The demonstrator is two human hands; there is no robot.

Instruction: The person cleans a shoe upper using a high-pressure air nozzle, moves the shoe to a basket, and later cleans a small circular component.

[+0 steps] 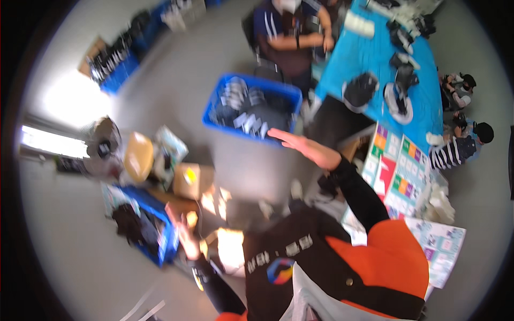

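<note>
My right hand (pixel 308 150) reaches out with its fingers stretched flat, near the close edge of a blue bin (pixel 211 127). Dark shoes with white stripes (pixel 251 115) fill that bin; the hand holds nothing, and I cannot tell whether it touches the rim. My left hand (pixel 185 234) is raised with fingers extended, blurred by motion and empty. Beside it, to the left, a second blue bin (pixel 170 243) contains dark items (pixel 131 224), too blurred to name.
A blue-covered table (pixel 428 59) on the right carries several shoes (pixel 399 101). Printed sheets (pixel 399 171) lie nearer me. A person (pixel 289 37) sits beyond the bin; other people (pixel 466 139) are at far right. A cardboard box (pixel 187 184), beige stool-like object (pixel 138 157) and fan (pixel 103 144) stand left.
</note>
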